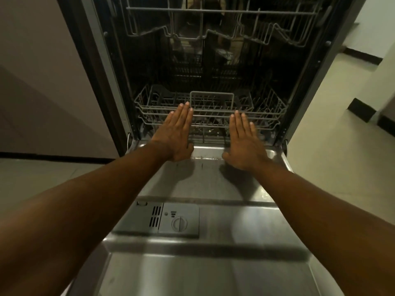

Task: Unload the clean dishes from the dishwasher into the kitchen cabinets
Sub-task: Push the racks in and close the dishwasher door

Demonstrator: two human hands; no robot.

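The dishwasher stands open, its steel door folded down flat toward me. The grey wire lower rack sits inside the tub with no dishes visible in it. My left hand and my right hand reach out side by side, fingers straight, their fingertips at the rack's front rail. Neither hand holds anything. Higher up, the upper rack is pushed in and looks bare as well.
A detergent dispenser is set into the door's inner face. A pale cabinet panel flanks the machine on the left. Light tiled floor runs along the right, with dark skirting behind.
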